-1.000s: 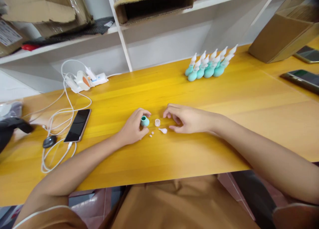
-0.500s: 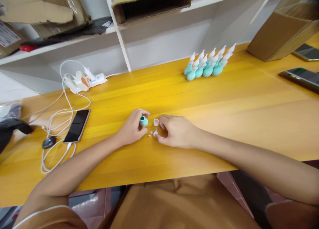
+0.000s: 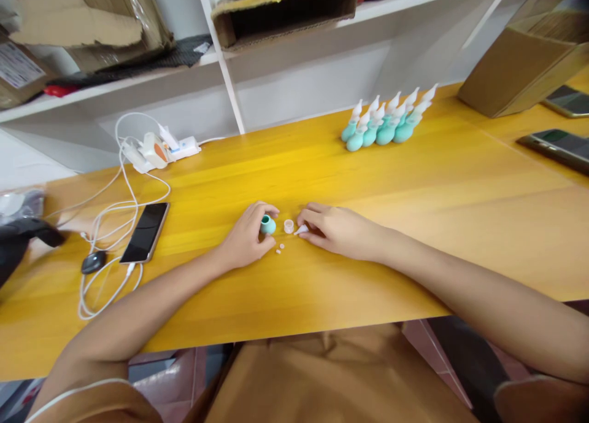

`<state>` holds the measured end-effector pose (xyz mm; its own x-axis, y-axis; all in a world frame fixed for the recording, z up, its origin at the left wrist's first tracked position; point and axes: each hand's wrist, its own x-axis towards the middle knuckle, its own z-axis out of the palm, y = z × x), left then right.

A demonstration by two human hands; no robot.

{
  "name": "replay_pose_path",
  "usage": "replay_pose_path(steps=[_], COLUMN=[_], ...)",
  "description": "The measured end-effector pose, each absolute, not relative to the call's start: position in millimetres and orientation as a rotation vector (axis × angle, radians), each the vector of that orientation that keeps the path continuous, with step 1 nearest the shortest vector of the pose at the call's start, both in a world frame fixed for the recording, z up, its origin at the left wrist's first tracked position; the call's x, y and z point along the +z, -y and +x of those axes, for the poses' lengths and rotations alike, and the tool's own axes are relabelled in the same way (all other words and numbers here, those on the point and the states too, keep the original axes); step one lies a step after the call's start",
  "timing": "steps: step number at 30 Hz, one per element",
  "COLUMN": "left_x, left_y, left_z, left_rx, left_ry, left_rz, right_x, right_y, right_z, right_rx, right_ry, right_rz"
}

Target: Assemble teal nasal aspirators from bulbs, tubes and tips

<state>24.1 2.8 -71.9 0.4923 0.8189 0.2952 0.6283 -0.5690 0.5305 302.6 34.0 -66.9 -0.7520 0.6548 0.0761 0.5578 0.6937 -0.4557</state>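
My left hand [image 3: 246,239] is curled round a small teal bulb [image 3: 267,225] that stands on the yellow wooden table [image 3: 414,183], its open mouth facing up. Pinched in the fingertips of my right hand [image 3: 338,229] is a small white cone tip [image 3: 301,229], held just above the table. A small white ring cap [image 3: 288,226] stands between the two hands. Two tiny white bits [image 3: 279,249] lie just in front of the bulb.
Several finished teal bulbs with white tips [image 3: 389,121] stand in a cluster at the back right. A black phone [image 3: 144,232], white cables [image 3: 108,239] and a power strip [image 3: 159,151] lie at the left. Cardboard box [image 3: 519,67] and two phones [image 3: 559,147] sit far right. Shelves rise behind.
My right hand reached down over the white cone tip, picked it up, and now holds it beside the ring cap. My left hand has stayed on the teal bulb.
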Motion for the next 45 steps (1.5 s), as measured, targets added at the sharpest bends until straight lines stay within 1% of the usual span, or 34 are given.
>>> replay_pose_path(steps=[4,9,15,19,23,27,31,36,38,40,43,45], left_x=[-72.6,-72.7,-72.0,-72.0,-73.1,-72.9,-72.1,-71.9,-72.0,-72.3,-72.8,-73.0], left_y=[-2.6,-2.1,-2.3,-2.8,-3.4,-3.4,-3.3,-2.9,-2.6,-2.3,-2.4,-2.6], left_z=[23.8,23.6,23.8,24.1,23.7,23.6,23.8,23.9,23.7,23.4,22.8,22.5], left_rx=[0.778,0.775,0.749,0.746,0.758,0.754,0.742,0.739,0.742,0.747,0.747,0.748], left_ry=[-1.208,-1.198,-1.211,-1.215,-1.210,-1.206,-1.215,-1.214,-1.213,-1.208,-1.194,-1.186], left_rz=[2.379,2.379,2.385,2.392,2.409,2.406,2.416,2.406,2.400,2.396,2.396,2.396], right_x=[-68.9,-68.4,-70.0,-70.6,-74.0,-79.4,-76.5,-65.9,-61.9,-58.7,-58.9,-63.8], right_y=[-46.4,-55.0,-52.9,-55.2,-64.9,-74.2,-72.4,-71.2,-80.5,-95.9,-123.8,-141.1], right_z=[310.6,313.5,313.6,314.0,312.8,312.2,313.6,319.2,327.2,339.9,364.2,379.3], right_rx=[0.603,0.662,0.790,0.717,0.641,0.787,0.863,0.821,0.752,0.564,0.236,0.151], right_ry=[2.585,2.502,2.501,2.516,2.449,2.386,2.474,2.604,2.525,2.329,2.005,1.911], right_rz=[-0.761,-0.656,-0.690,-0.760,-0.701,-0.681,-0.735,-0.822,-0.822,-0.878,-1.070,-1.167])
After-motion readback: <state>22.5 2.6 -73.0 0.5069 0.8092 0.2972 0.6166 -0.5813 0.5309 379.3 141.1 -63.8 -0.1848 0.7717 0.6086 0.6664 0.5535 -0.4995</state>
